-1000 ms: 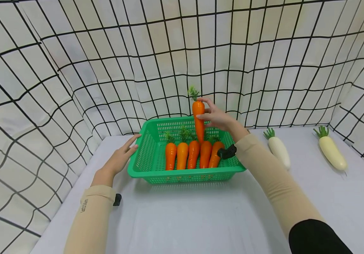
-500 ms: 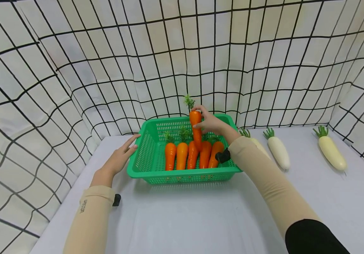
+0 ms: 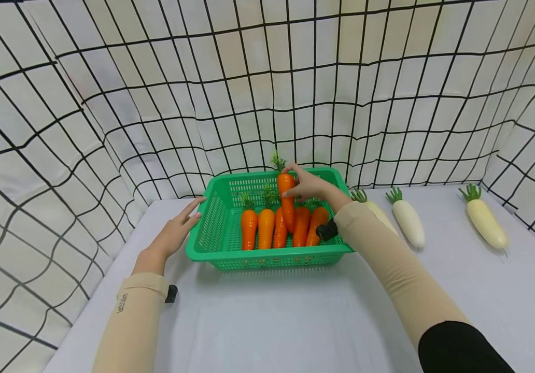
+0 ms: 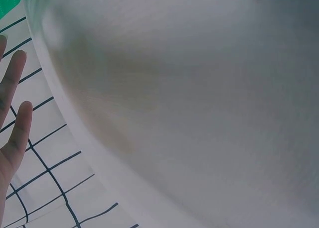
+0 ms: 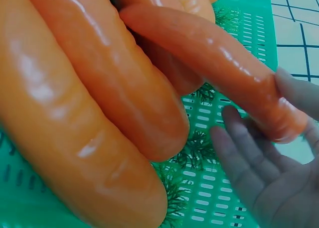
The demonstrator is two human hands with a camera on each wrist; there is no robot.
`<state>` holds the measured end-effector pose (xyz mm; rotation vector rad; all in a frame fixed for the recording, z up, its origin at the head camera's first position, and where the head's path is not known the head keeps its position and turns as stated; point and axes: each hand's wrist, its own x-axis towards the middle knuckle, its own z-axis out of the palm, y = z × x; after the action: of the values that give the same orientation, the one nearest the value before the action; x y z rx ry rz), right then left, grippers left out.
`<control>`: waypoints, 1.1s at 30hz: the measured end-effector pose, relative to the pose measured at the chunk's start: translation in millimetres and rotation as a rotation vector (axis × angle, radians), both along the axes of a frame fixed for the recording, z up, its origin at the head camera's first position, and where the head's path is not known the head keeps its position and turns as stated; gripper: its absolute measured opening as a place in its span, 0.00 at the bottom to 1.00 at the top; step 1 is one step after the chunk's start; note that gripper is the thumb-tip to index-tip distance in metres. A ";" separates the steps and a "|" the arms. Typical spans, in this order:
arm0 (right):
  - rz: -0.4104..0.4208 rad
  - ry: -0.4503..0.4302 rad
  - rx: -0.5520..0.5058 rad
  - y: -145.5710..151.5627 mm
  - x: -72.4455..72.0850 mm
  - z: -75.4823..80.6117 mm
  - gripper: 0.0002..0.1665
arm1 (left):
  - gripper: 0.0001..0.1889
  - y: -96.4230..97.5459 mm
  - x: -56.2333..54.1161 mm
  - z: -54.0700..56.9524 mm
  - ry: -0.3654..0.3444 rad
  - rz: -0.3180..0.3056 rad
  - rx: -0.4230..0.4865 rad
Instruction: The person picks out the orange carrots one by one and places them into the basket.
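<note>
My right hand (image 3: 313, 186) pinches an orange carrot (image 3: 287, 199) near its leafy top, between thumb and fingers. The carrot points down into a green plastic basket (image 3: 274, 257), its tip among several other carrots (image 3: 266, 230) lying in a row. In the right wrist view, this held carrot (image 5: 219, 56) slants across the row, and the thumb and fingers of the right hand (image 5: 281, 188) are at its thick end. With fingers extended, my left hand (image 3: 172, 235) touches the basket's left rim. Only part of the left hand (image 4: 12, 138) shows in the left wrist view.
To the right of the basket, on the white table (image 3: 267, 321), lie a white radish (image 3: 408, 224) and a cream-coloured one (image 3: 487, 223). Another cream radish (image 3: 380, 215) is partly behind the right sleeve. A black wire grid (image 3: 314, 109) stands behind and at both sides.
My right hand has lowered the carrot into the basket and shifted it slightly left. The cream radish behind the right sleeve has come into view. My left hand stays at the rim.
</note>
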<state>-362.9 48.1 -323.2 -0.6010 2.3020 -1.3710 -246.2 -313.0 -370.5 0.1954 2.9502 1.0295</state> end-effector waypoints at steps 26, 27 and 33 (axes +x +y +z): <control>0.049 0.174 0.533 6.9 1.4 -9.4 0.40 | 0.33 -0.4 0.7 -1.5 0.000 -0.016 0.010; 0.052 0.172 0.539 7.2 1.2 -9.8 0.40 | 0.33 -0.2 0.6 -1.4 0.000 -0.017 0.010; 0.088 0.148 0.587 8.1 0.4 -9.9 0.44 | 0.33 -0.3 -0.1 -0.7 -0.002 -0.010 0.000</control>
<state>-362.5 56.2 -333.1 -0.6096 2.5856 -0.5697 -246.3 -313.3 -371.1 0.2086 2.9450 1.0273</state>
